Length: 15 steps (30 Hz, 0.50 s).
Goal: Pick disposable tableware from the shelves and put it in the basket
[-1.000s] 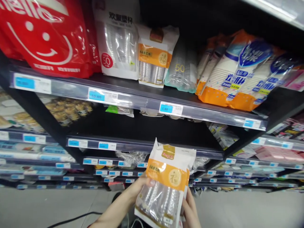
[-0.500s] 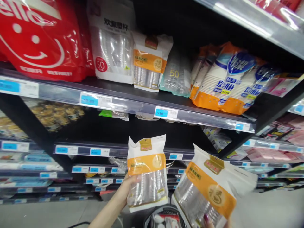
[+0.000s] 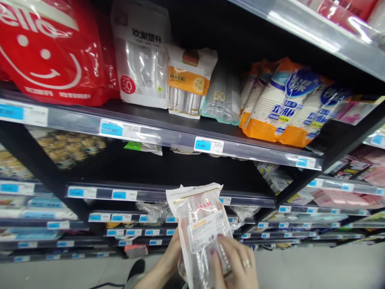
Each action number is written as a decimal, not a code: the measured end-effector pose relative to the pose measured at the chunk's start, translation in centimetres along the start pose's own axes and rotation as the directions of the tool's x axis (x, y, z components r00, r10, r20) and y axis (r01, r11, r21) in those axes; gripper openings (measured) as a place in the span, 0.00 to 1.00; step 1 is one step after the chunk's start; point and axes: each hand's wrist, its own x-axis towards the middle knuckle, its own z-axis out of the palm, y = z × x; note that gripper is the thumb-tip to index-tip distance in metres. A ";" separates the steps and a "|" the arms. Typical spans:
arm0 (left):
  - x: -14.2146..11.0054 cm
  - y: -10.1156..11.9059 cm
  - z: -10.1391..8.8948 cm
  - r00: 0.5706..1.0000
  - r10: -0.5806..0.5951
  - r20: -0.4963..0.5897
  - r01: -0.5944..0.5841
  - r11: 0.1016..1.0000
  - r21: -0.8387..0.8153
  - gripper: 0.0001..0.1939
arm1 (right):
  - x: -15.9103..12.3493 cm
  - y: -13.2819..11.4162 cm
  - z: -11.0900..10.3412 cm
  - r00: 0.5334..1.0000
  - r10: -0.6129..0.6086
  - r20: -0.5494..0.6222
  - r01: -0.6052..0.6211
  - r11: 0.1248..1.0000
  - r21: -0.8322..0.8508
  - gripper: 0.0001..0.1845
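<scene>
Two bags of clear plastic cups are together in front of me, low in the view. The front bag [image 3: 200, 228] shows its back, with a white label and the ribbed cups showing through. Most of the other bag is hidden behind it; only slivers of its edge show. My left hand [image 3: 176, 249] is at the left side, its fingers out of sight behind the bags, apparently wrapped round the rear one. My right hand [image 3: 237, 261] grips the front bag at its lower right, thumb and fingers on its face; a ring and dark red nail show.
The shelf above [image 3: 168, 122] holds a red bag [image 3: 54, 52], a white cup bag [image 3: 141, 60], a matching orange-banded bag [image 3: 188, 82], a teal-edged cup bag [image 3: 221, 98] and orange-and-blue cup packs [image 3: 285, 104]. Lower shelves [image 3: 168, 196] with price tags lie behind my hands.
My right hand has brought its bag leftward and turned its back towards me, in front of the left hand's bag. The two bags were apart before, both with orange bands showing.
</scene>
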 end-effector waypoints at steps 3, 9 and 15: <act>-0.1 0.2 -0.4 1.000 -0.021 -0.013 0.022 0.997 0.068 0.26 | -0.1 2.9 -0.3 0.947 0.302 0.108 -0.309 0.950 0.051 0.31; 0.3 -0.3 -0.4 0.999 -0.002 -0.041 0.010 0.983 0.182 0.24 | -0.8 6.4 1.0 0.520 0.454 0.724 -0.818 0.508 0.269 0.37; 2.0 -2.5 -1.8 0.988 -0.039 -0.150 0.084 0.948 0.306 0.21 | -3.1 9.1 1.6 0.327 0.484 0.812 -0.915 -0.052 0.400 0.35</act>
